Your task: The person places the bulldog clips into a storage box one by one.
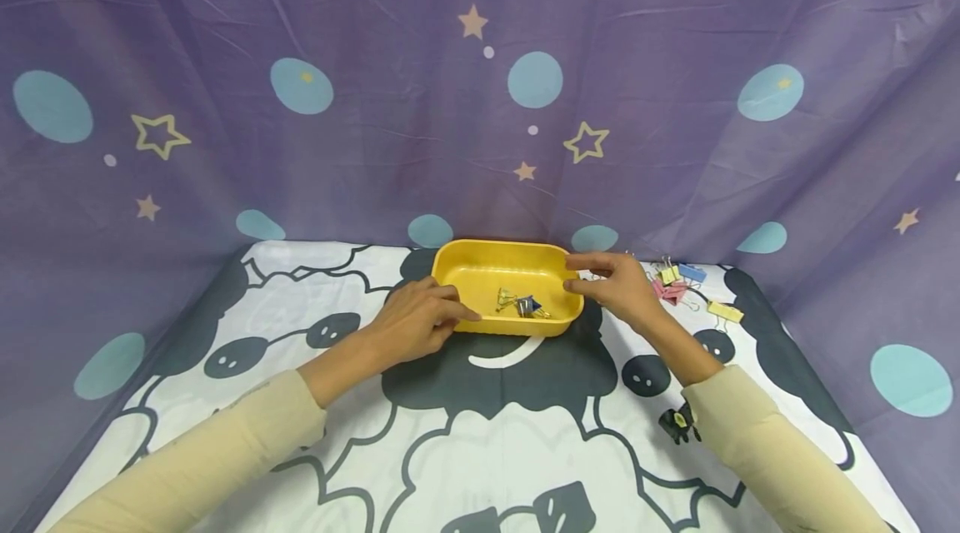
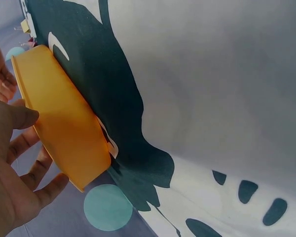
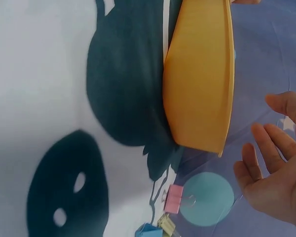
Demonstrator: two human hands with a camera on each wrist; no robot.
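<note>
A yellow plastic tray (image 1: 510, 326) stands at the table's far edge by the curtain. Inside lie a few small binder clips: a yellow one (image 1: 506, 298) and, beside it, a dark blue and silver cluster (image 1: 529, 306). My left hand (image 1: 423, 316) holds the tray's near left corner; in the left wrist view its thumb overlaps the outer wall at the rim. My right hand (image 1: 618, 287) hovers at the tray's right end, thumb and index finger apart, nothing between them. In the right wrist view this hand (image 3: 281, 168) is apart from the tray, its fingers loosely bent.
Right of the tray lie several loose binder clips: pink (image 1: 670, 291), blue (image 1: 692, 273) and yellow (image 1: 724, 312). A small black and yellow object (image 1: 678, 423) sits beside my right sleeve. A purple curtain (image 1: 375, 166) rises behind the patterned tablecloth (image 1: 495, 441).
</note>
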